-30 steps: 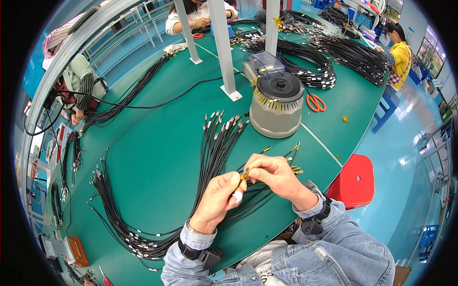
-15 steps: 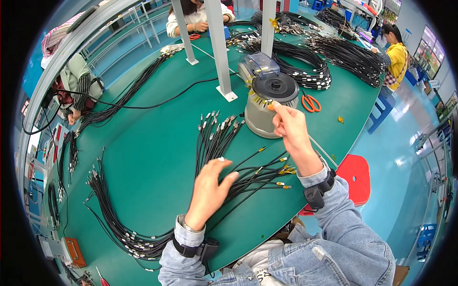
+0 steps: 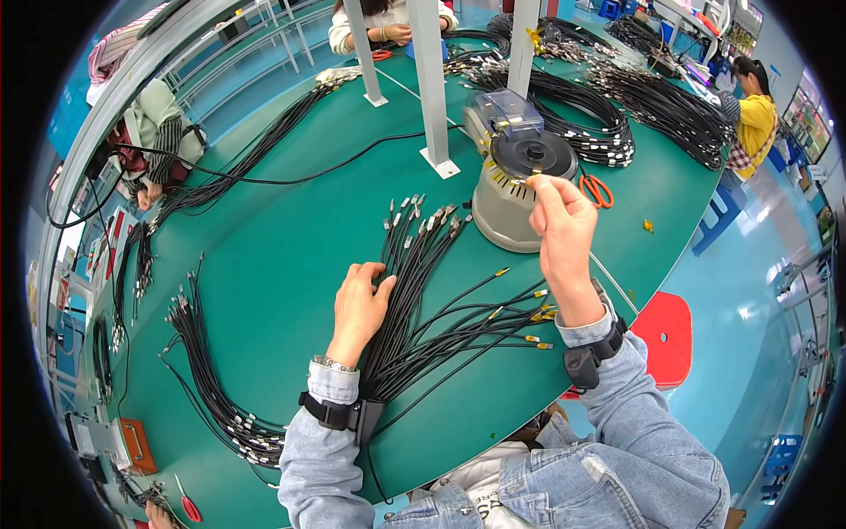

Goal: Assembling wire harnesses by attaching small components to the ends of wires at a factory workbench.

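My right hand [image 3: 564, 220] is pinched at the front rim of a grey round tape dispenser [image 3: 507, 212] with a black disc on top. A small strip of amber tape [image 3: 520, 182] shows at its fingertips; similar short strips line the rim. My left hand [image 3: 359, 304] hovers beside a bundle of black cables [image 3: 410, 273] with metal connector ends, its fingers bent and its thumb apart, holding nothing I can see. The bundle's other ends, several wrapped in yellow tape [image 3: 545, 314], fan out to the right below my right hand.
Another cable bundle [image 3: 207, 379] curves along the left. Orange-handled scissors [image 3: 597, 191] lie right of the dispenser. A metal post [image 3: 432, 106] stands behind it. Coiled cables [image 3: 573, 119] fill the back. A red stool [image 3: 665, 339] is beyond the right edge; co-workers sit around the table.
My left hand has moved up and left, from over the fanned cable ends to the left side of the upright bundle. My right hand stays pinched at the dispenser's rim. The view has shifted slightly.
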{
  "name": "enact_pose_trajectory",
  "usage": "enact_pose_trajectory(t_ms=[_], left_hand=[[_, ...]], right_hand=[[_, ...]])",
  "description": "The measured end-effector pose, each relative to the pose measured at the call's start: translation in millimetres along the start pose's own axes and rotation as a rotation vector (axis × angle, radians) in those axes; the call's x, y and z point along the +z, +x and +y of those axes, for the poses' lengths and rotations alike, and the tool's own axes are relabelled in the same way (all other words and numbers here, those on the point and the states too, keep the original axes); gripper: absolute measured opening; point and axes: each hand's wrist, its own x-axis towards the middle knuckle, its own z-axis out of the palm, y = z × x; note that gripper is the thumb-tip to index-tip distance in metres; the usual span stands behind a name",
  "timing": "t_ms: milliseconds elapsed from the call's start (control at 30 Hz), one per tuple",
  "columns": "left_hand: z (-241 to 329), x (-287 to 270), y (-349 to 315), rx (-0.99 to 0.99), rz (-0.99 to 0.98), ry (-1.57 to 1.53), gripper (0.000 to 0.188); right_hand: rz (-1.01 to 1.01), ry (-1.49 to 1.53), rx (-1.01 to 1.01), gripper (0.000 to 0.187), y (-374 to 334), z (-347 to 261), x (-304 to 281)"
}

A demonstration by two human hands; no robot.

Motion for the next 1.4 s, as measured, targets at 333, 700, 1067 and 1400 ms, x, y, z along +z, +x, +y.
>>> enact_pose_trajectory(t_ms=[333, 700, 1067, 1400], left_hand=[[-24, 9, 13, -0.160, 0.039, -0.202, 0.017], [-24, 0, 16, -0.082, 0.140, 0.007, 0.022], [104, -64, 23, -0.073, -0.108, -1.016, 0.024], [157, -74, 22, 0.153, -0.225, -0.941, 0.018]], right_hand=[[-0.326, -0.016, -0.024, 0.014, -25, -8, 2], [-0.380, -0.081, 0.043, 0.014, -43, -13, -8], [-0.478, -0.031, 0.136, 0.011, -64, -14, -9], [-0.617, -0.106, -0.101, 0.008, -73, -36, -4]])
